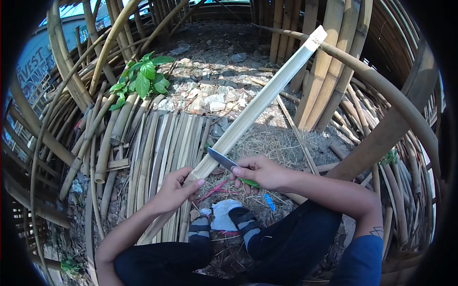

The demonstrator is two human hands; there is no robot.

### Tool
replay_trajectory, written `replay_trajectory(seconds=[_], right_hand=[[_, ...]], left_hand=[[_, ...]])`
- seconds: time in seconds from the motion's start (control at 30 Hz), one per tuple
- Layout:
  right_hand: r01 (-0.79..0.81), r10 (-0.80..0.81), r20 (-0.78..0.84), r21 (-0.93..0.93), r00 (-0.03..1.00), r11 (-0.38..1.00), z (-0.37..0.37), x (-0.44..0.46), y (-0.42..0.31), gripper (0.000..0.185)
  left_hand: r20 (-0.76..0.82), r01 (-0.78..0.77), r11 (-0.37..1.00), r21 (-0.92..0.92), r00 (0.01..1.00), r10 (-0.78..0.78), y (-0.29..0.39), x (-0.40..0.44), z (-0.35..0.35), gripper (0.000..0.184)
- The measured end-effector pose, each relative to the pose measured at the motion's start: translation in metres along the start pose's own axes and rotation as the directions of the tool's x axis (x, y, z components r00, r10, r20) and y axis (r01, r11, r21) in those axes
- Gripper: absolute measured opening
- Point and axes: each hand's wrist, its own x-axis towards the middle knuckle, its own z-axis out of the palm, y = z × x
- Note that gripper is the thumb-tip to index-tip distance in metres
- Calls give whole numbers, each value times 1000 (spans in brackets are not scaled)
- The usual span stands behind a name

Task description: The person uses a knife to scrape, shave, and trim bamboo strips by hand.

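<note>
A long split bamboo strip [267, 100] slants from near my lap up to the right, its pale inner face toward me. My left hand [179, 189] is closed around its lower end, thumb on top. In my right hand [255, 175] is a knife [221, 158] with a green handle, mostly covered by my fingers. The blade lies against the strip a little above my left hand. Under the strip's upper end runs a horizontal bamboo pole [367, 71].
Many split bamboo slats [160, 148] lie side by side at my left. Upright bamboo posts [329, 62] stand at the far right, and a leafy plant [143, 78] grows at the left. Rubble [210, 97] covers the ground ahead. A blue wrapper [270, 202] lies beside my sandals [243, 221].
</note>
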Motion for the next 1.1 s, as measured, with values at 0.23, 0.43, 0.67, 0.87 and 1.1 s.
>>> replay_trajectory(seconds=[0.23, 0.43, 0.67, 0.87, 1.1], right_hand=[[-59, 55, 23, 206, 998, 977, 48, -10, -3, 32], [8, 2, -56, 184, 998, 983, 47, -4, -1, 32], [99, -92, -189, 25, 978, 995, 46, -6, -8, 32], [119, -130, -235, -60, 963, 991, 44, -5, -12, 33], [157, -173, -276, -78, 945, 985, 41, -4, -14, 33]], left_hand=[[222, -10, 988, -156, 974, 45, 16, -10, 9, 27], [137, -52, 998, -26, 989, 55, 25, -15, 12, 25], [116, -62, 996, 64, 992, 54, 38, -17, 10, 25], [87, -110, 993, 41, 991, 106, 42, -20, 12, 27], [64, -77, 997, 28, 995, 75, 37, -18, 8, 27]])
